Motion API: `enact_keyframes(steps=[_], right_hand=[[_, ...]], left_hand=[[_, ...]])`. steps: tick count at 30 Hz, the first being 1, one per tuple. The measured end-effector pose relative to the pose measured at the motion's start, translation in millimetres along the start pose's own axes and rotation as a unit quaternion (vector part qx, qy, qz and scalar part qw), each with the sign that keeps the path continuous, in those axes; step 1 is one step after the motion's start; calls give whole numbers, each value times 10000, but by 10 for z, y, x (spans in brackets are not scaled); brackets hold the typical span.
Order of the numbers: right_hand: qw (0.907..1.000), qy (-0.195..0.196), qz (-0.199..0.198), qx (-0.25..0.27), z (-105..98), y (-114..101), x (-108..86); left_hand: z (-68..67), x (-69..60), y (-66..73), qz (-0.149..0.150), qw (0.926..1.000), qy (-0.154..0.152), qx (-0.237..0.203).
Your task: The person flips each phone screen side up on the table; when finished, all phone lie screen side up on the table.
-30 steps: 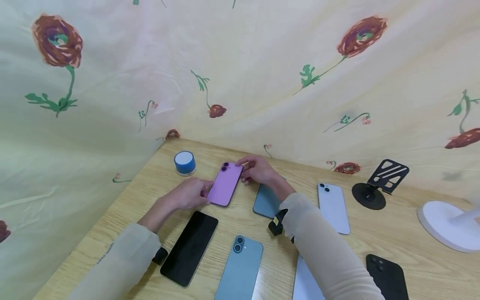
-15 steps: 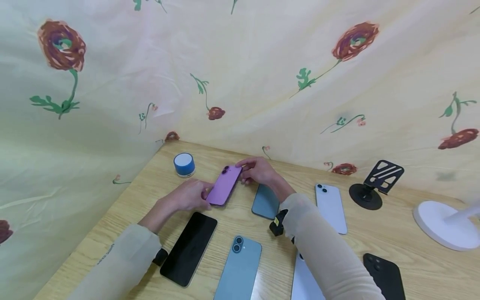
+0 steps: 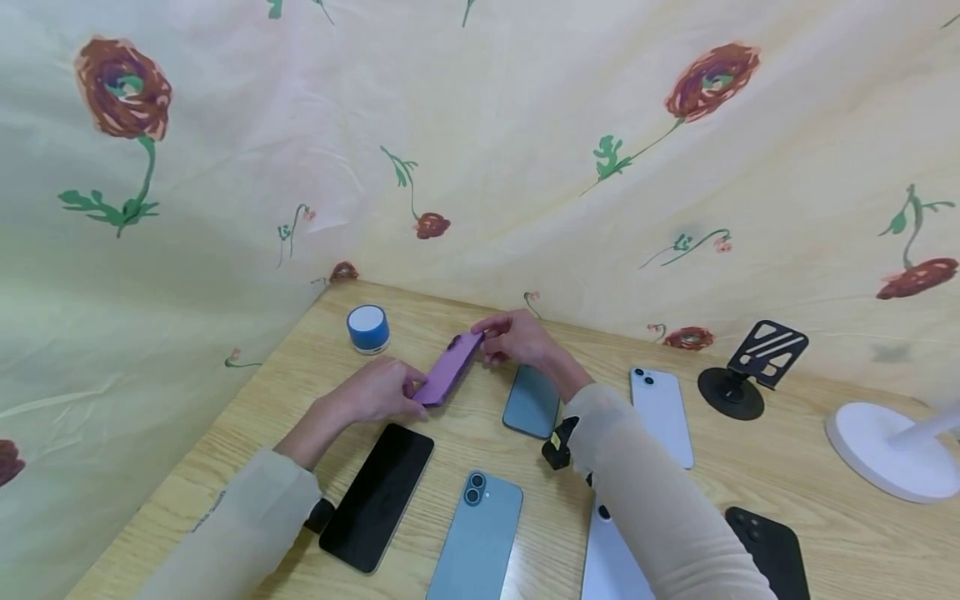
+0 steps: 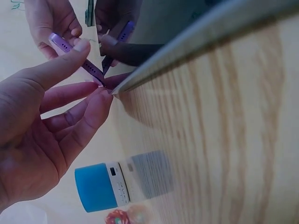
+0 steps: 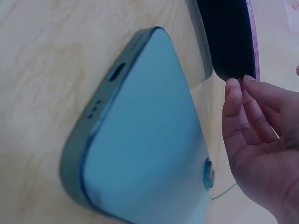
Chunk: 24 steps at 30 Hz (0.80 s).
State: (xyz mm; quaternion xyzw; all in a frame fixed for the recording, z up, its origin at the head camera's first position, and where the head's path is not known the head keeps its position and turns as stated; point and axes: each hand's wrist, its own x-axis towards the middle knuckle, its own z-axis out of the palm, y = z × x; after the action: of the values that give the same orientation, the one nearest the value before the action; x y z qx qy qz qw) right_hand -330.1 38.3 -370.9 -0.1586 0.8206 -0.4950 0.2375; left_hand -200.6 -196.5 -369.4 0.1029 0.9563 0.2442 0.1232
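I see the purple phone (image 3: 448, 370) held tilted over the desk (image 3: 750, 475): the left hand (image 3: 381, 390) pinches its near end between thumb and fingers, the right hand (image 3: 517, 340) pinches its far corner by the fingertips. A black phone (image 3: 378, 498) lies this side of the left hand; a blue cylinder (image 3: 367, 333) stands beyond it.

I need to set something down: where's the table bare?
Bare wood lies right of the rightmost phone, below the white base, and between that phone and the black stand. Crowded around the left hand, right hand and purple phone.
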Motion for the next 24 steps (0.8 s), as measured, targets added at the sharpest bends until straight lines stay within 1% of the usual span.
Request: enact_keyframes(steps=[2, 9, 12, 17, 19, 21, 24], right_hand=[[10000, 1, -12, -92, -14, -19, -11], [9996, -53, -68, -281, -35, -70, -46], [9995, -60, -135, -295, -36, -79, -56], [9993, -128, -241, -273, -34, -78, -58], [9991, -162, -285, -253, -32, -78, -57], [9991, -185, -333, -208, -32, -75, -50], [9987, -190, -435, -167, -34, -74, -37]], left_hand=[[-1, -6, 5, 39, 10000, 13, -39], [-48, -66, 50, 5, 9987, 164, -475], [-63, -75, 68, 99, 9984, 207, -514], [-73, -89, 89, 32, 9979, 82, -639], [-76, -96, 91, 58, 9978, 73, -655], [-81, -106, 87, 123, 9972, 70, -739], [-95, -121, 68, 328, 9957, 145, -849]])
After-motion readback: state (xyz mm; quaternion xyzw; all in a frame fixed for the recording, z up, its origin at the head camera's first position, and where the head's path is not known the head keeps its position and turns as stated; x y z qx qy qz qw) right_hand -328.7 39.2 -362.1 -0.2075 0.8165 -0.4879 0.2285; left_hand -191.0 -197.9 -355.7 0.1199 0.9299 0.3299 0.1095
